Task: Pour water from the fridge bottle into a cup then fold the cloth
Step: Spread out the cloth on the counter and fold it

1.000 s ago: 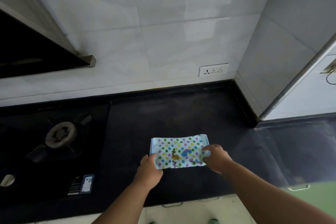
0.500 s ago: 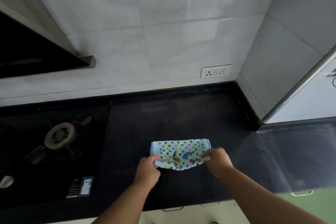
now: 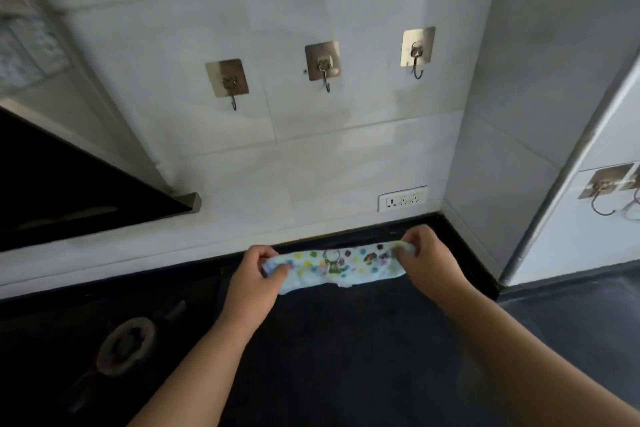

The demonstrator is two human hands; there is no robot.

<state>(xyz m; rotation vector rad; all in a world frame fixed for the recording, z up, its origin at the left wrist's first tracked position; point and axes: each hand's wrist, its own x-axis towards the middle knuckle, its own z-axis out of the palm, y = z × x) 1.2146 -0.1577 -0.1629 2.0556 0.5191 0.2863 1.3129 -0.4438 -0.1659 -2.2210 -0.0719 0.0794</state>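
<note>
From the head camera, the cloth (image 3: 334, 265) is up off the dark counter (image 3: 346, 340), stretched in a narrow band between both hands in front of the foot of the tiled wall (image 3: 311, 156). It looks light and limp, a thin dotted fabric that sags a little along its lower edge, so it should bend wherever it is asked to and hold no shape of its own; the ends or corners are the sensible places to take it, since a grip in the middle would let both sides droop. The left hand (image 3: 251, 282) has its fingers curled round the left end, thumb on top pinching the fabric. The right hand (image 3: 424, 262) does the same at the right end, fingers bunched over the edge. The two hands are well apart, keeping the band fairly taut. No bottle or cup shows here, so I judge the folding is the step in hand, and it looks partly done, the cloth already doubled into a strip. To the left sits a stove burner (image 3: 124, 350), and three hooks (image 3: 325, 68) hang on the wall above, with a socket (image 3: 401, 198) low on the tiles.
</note>
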